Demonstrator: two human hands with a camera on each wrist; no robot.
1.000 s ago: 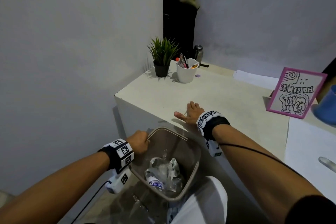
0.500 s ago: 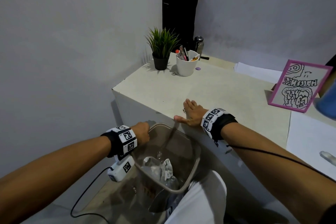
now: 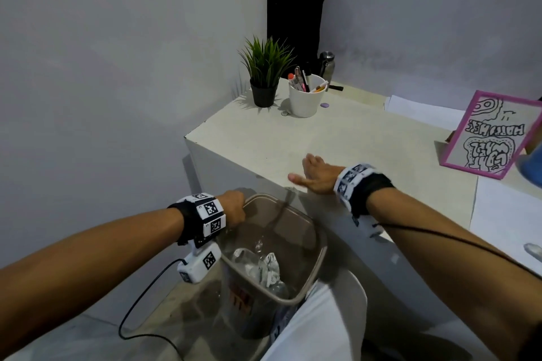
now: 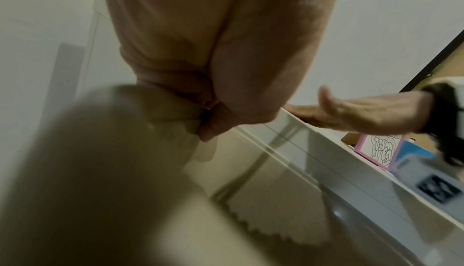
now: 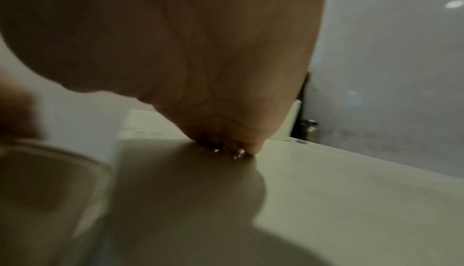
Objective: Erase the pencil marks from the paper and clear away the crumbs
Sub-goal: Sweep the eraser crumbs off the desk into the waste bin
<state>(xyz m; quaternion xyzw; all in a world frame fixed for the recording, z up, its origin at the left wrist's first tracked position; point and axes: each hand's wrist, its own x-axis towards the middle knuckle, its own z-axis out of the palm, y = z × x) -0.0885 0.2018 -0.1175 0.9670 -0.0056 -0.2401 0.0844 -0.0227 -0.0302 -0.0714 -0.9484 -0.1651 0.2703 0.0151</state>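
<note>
At the near edge of the desk (image 3: pixel 366 141), we see no crumbs clearly; any would be too small to tell. Our right hand (image 3: pixel 318 174) lies flat, fingers straight, grasping nothing, its side on the desk top just back from the lip. The bin (image 3: pixel 318 246) hangs directly below at 6 o'clock, our left hand (image 3: pixel 234 208) clenched round its rim at 9 o'clock, rim just under the desk edge. We judge the sweep should run toward 6 o'clock. The paper (image 3: pixel 510 214) lies at 3 o'clock, well apart; open desk spreads toward 12.
</note>
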